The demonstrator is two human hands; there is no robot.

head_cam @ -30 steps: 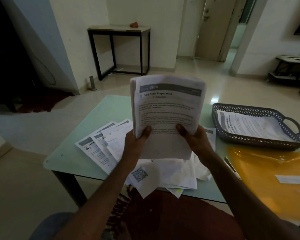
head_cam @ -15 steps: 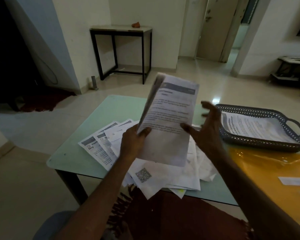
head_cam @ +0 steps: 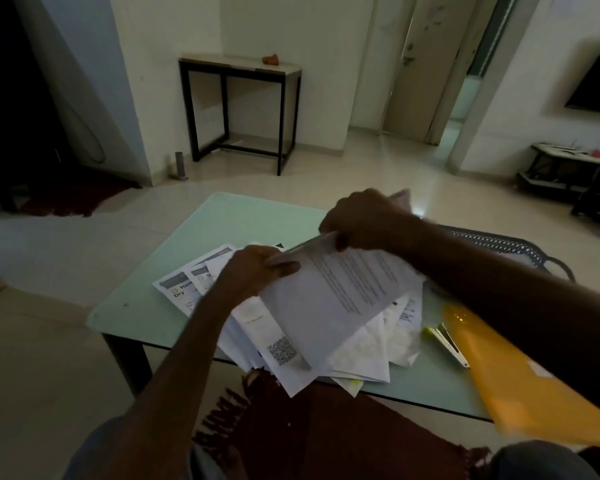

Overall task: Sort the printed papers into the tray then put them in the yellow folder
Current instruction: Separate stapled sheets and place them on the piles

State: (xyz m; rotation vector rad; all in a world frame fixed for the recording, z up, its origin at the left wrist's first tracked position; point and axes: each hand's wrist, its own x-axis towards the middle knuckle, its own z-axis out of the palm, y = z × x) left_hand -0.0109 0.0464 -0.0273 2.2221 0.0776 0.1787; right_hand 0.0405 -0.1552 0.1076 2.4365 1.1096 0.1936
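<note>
Two hands hold a sheaf (head_cam: 340,299) of printed papers above the desk (head_cam: 222,223).
The left hand (head_cam: 253,271) grips the sheaf's left edge and the right hand (head_cam: 364,223) its far edge. Under it, loose papers (head_cam: 281,351) overhang the desk's near edge. The tray (head_cam: 492,242) sits by the far right edge, and the yellow folder (head_cam: 510,379) overhangs the near right corner.

Yellow folder (head_cam: 499,368), white papers (head_cam: 326,306), seemingly green table (head_cam: 201,244).

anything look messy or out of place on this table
Yes. Below the held sheets, the loose papers lie in a skewed, fanned heap, and several corners hang past the near edge of the table. The yellow folder also juts over that edge at the right.
</note>
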